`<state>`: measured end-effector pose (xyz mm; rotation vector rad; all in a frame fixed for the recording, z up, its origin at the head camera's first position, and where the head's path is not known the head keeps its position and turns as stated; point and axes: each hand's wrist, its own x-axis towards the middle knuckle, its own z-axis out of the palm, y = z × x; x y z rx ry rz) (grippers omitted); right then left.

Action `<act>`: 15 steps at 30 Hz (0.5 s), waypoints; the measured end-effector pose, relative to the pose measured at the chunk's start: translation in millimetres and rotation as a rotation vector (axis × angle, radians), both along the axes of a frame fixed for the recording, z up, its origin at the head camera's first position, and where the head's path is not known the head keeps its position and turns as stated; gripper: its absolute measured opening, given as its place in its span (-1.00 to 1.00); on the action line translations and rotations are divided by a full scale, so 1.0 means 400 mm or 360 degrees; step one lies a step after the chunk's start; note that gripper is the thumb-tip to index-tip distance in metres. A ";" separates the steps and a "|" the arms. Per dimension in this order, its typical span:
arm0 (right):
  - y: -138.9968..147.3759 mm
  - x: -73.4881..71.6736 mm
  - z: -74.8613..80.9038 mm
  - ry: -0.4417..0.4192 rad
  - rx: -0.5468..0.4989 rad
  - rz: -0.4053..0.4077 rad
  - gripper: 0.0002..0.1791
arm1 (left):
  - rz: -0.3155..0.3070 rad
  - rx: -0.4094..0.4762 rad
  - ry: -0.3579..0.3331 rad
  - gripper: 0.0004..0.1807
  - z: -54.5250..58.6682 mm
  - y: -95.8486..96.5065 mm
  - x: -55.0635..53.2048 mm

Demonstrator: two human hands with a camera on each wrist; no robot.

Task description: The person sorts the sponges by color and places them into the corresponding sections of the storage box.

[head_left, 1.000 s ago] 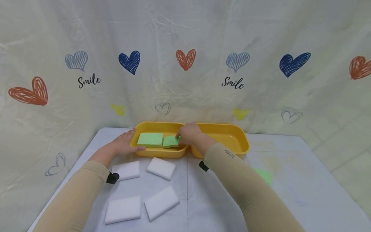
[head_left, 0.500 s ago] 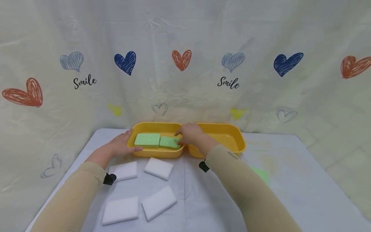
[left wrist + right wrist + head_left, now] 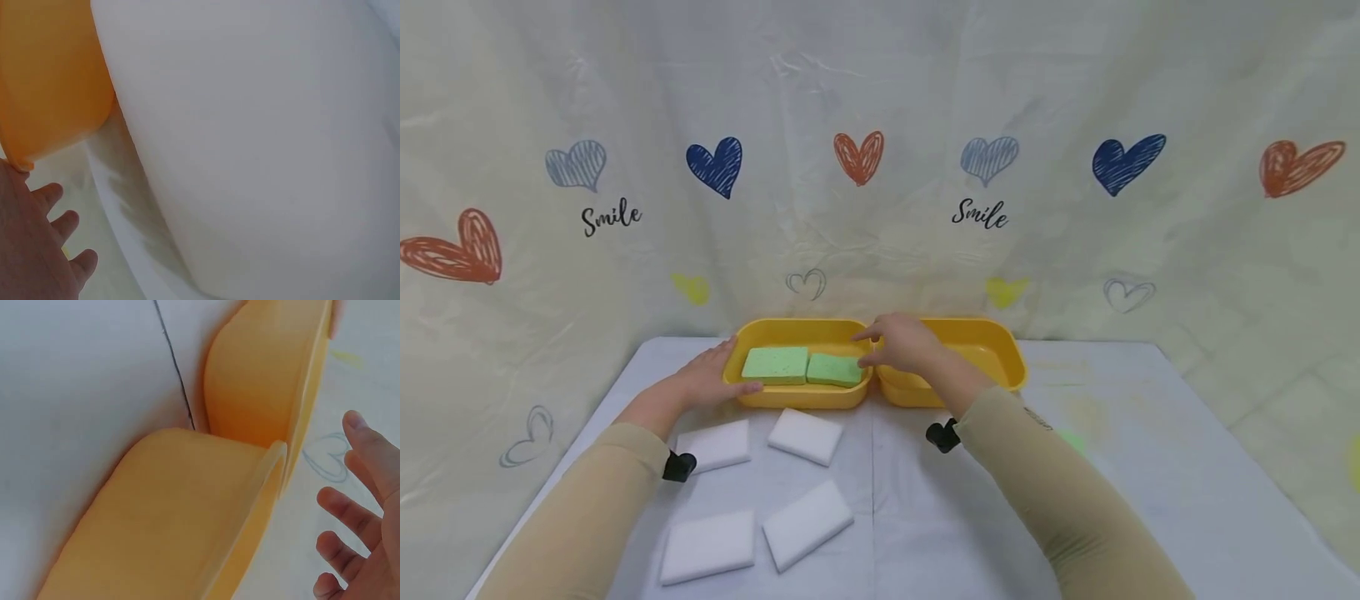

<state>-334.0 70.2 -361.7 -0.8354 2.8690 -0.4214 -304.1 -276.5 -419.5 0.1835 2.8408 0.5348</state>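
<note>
Two green sponges (image 3: 775,365), blocky, finely pitted, lie side by side in the left yellow tub (image 3: 805,399), smooth and round-cornered. The left grip (image 3: 702,381) rests unclenched against its rim; the right grip (image 3: 908,343) is released, fingers parted near the tub's right end. Cursive "Smile" appears twice on the heart-printed backdrop (image 3: 910,75).

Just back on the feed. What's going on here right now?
A person is at work over two yellow tubs. The left hand rests on the outer end of the left tub; the right hand, fingers spread, is by its other end, close to the smaller-looking green block. A second green block lies beside it. Four white blocks lie on the table.
</note>
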 end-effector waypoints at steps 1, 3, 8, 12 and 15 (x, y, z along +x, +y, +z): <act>0.008 0.003 0.001 0.0000 -0.0022 0.0003 -0.47 | -0.0001 0.0002 0.0000 0.38 -0.001 -0.001 -0.001; 0.024 0.009 0.003 0.0001 -0.0059 0.0014 -0.47 | 0.0000 -0.0002 0.0001 0.38 -0.005 -0.004 -0.003; 0.072 0.025 0.002 -0.0033 -0.0101 -0.0025 -0.46 | -0.0004 0.0000 -0.0004 0.38 -0.008 -0.007 -0.007; 0.116 0.042 0.000 -0.0082 -0.0098 -0.0124 -0.45 | -0.0016 -0.0005 -0.0008 0.40 -0.008 -0.006 -0.008; 0.151 0.060 0.001 -0.0100 -0.0094 -0.0154 -0.43 | -0.0025 -0.0020 -0.0003 0.42 -0.009 -0.006 -0.007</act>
